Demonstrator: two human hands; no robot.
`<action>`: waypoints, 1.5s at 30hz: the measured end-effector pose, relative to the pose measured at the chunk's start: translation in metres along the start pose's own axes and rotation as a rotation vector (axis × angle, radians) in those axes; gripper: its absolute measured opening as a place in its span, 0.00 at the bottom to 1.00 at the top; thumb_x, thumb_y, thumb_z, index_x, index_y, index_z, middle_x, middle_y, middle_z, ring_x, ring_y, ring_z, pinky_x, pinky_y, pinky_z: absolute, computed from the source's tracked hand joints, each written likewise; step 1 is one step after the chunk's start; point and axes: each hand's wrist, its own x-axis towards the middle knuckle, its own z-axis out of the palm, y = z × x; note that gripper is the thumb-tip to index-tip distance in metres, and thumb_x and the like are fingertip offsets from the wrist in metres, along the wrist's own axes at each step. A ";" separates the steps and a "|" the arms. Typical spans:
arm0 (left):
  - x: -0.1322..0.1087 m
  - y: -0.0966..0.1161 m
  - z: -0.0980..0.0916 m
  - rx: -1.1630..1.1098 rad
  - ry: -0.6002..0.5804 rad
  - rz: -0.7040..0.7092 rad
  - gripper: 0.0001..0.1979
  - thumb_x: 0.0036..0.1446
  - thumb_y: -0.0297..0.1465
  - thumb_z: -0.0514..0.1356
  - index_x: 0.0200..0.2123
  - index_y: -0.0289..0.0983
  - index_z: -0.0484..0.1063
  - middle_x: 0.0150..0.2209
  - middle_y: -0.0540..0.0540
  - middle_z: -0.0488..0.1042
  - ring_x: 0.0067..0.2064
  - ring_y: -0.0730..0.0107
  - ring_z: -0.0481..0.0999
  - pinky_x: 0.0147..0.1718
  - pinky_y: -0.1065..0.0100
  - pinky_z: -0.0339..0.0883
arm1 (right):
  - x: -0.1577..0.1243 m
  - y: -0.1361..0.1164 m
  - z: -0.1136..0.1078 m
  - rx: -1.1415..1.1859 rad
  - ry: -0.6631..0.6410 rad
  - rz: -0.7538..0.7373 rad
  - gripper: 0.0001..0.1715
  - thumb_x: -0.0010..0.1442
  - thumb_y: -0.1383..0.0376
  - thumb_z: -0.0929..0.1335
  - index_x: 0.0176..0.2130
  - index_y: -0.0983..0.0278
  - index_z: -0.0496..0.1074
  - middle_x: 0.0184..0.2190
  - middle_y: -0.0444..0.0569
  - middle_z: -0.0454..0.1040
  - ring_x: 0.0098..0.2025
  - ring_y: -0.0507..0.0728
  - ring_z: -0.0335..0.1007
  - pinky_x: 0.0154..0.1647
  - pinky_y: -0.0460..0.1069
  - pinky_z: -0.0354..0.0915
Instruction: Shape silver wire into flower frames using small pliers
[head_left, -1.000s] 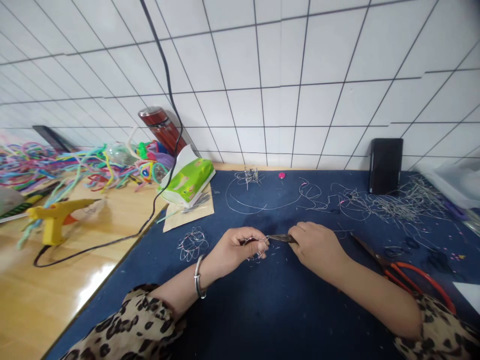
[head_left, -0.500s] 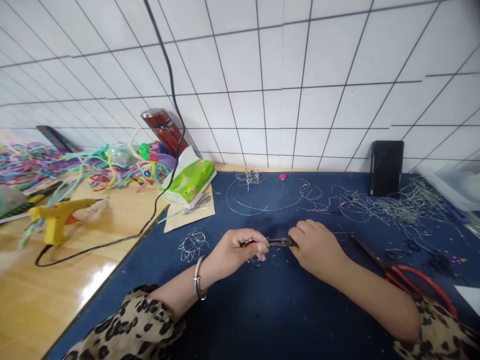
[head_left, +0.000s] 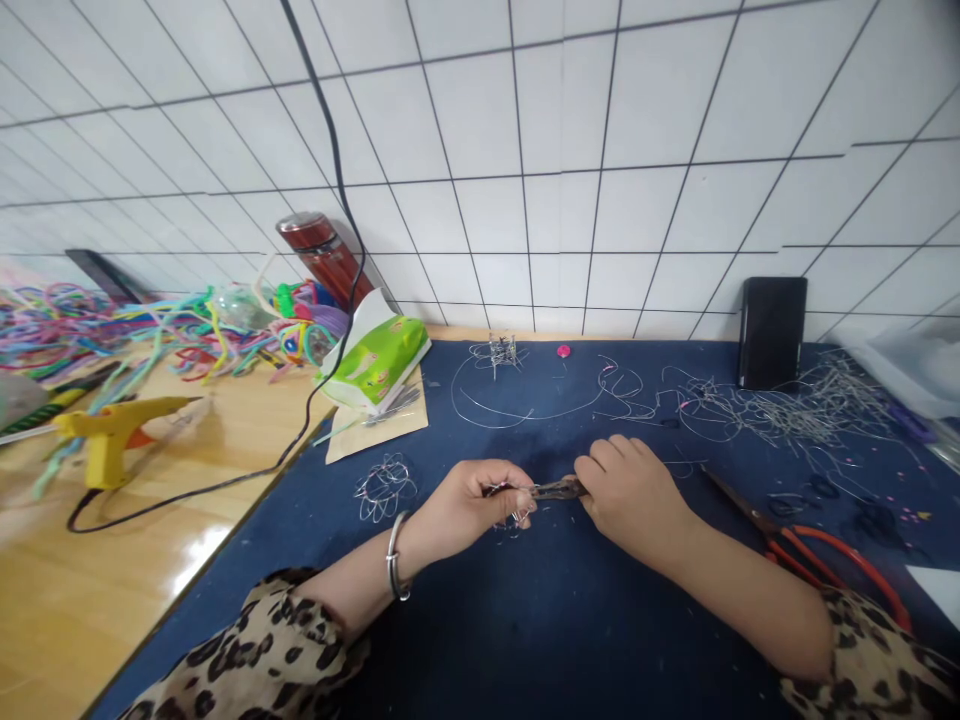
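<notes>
Near the middle of the blue mat [head_left: 570, 620], my left hand [head_left: 480, 505] pinches a small tangle of thin silver wire [head_left: 517, 518] with pinkish bits. My right hand [head_left: 626, 490] is closed round the handles of dark metal pliers [head_left: 559, 488]. The pliers point left, and their tip meets the wire at my left fingertips. My right palm hides most of the handles. A loose coil of wire [head_left: 384, 488] lies left of my left hand.
Behind my hands are a wire piece [head_left: 503, 350] and a pink disc [head_left: 564, 351]. Red-handled scissors [head_left: 840, 560], a wire heap [head_left: 810, 410] and a black box [head_left: 772, 333] stand right. Left are a green packet [head_left: 379, 362], a red flask [head_left: 326, 260] and a yellow glue gun [head_left: 112, 440].
The pliers have turned in my right hand and show a broader side, with their tip closer to my left fingertips. My left hand keeps its pinch. The whole view has shifted slightly.
</notes>
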 end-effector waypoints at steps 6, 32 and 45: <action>0.001 0.001 0.002 -0.003 0.018 -0.003 0.07 0.54 0.30 0.59 0.29 0.32 0.72 0.23 0.47 0.75 0.25 0.76 0.70 0.26 0.74 0.63 | 0.000 -0.001 0.002 -0.024 0.038 0.008 0.12 0.59 0.65 0.60 0.25 0.63 0.63 0.24 0.47 0.63 0.30 0.55 0.52 0.32 0.51 0.44; -0.003 0.002 0.009 0.048 0.139 -0.017 0.07 0.53 0.31 0.58 0.29 0.32 0.71 0.23 0.48 0.72 0.25 0.74 0.70 0.26 0.73 0.64 | -0.001 -0.008 0.008 -0.018 -0.016 0.092 0.13 0.60 0.66 0.58 0.25 0.63 0.64 0.24 0.49 0.64 0.30 0.55 0.53 0.30 0.51 0.43; -0.002 -0.001 0.012 0.038 0.190 -0.052 0.07 0.53 0.32 0.59 0.30 0.33 0.71 0.23 0.48 0.73 0.24 0.75 0.69 0.24 0.74 0.62 | -0.001 -0.011 0.004 -0.010 -0.050 0.136 0.06 0.55 0.68 0.61 0.27 0.63 0.64 0.26 0.49 0.64 0.31 0.56 0.55 0.31 0.51 0.45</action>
